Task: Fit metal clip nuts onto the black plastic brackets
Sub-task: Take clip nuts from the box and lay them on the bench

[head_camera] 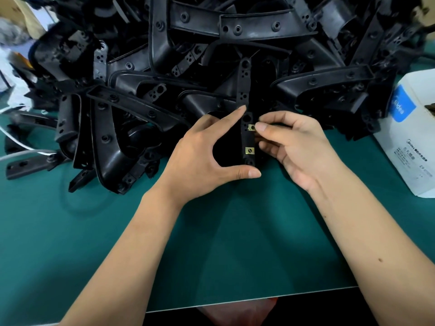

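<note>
A black plastic bracket [244, 95] with a long holed strip lies in front of me at the edge of a big pile. My left hand [207, 154] grips its near part, index finger along the strip's left side and thumb under its near end. A brass-coloured clip nut [249, 150] sits on the strip's lower part. A second clip nut [251, 127] sits higher on the strip's right edge, where my right hand [292, 147] pinches it with its fingertips.
A large heap of black plastic brackets [211, 55] fills the far half of the green mat [211, 243]. A white cardboard box [409, 137] stands at the right. Papers and white cables lie at the far left. The table's front edge runs near my forearms.
</note>
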